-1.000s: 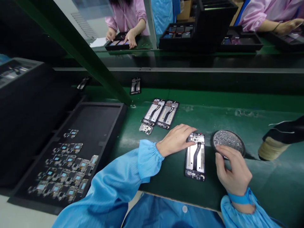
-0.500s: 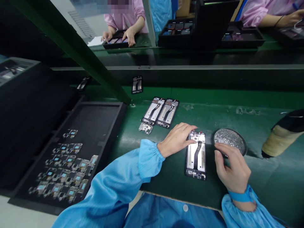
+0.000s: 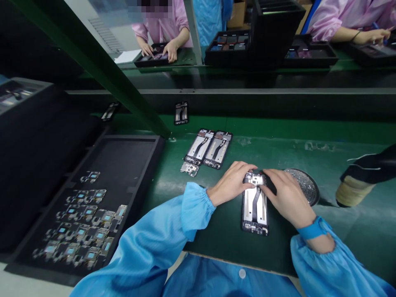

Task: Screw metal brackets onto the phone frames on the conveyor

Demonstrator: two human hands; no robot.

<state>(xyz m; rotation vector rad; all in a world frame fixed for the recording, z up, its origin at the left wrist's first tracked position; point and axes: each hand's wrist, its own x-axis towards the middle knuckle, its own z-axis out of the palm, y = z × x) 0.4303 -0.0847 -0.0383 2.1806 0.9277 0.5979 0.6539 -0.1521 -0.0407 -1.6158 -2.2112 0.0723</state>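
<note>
A green bench (image 3: 216, 235) fills the middle of the frame, crossed at upper left by a slanting post (image 3: 102, 71). At lower left lies a black tray (image 3: 123, 156), its boards (image 3: 82, 232) in rough rows toward the near end, probably spaced so each can be lifted singly. At the top, two people in pink sleeves (image 3: 328, 20) work over other trays.

The left hand (image 3: 229, 181) and right hand (image 3: 286, 196) meet right of centre at the upper end of a phone (image 3: 261, 206). It lies flat, open side up, long side pointing toward the person. Left thumb and forefinger are narrowly parted at its upper left corner; right thumb and fingers, also narrowly parted, are at the upper right. Whether either pair pinches a small part, I cannot tell. The grip from both sides likely steadies that end, while the bench bears the rest.

A black-and-cream tool (image 3: 354, 192) hangs at the right edge, seemingly within easy reach. A round dish (image 3: 305, 185) sits just beside the right hand, partly hidden by it.

Near centre, two more phones (image 3: 219, 150) lie side by side, a loose board (image 3: 189, 169) at the left one's lower end.
</note>
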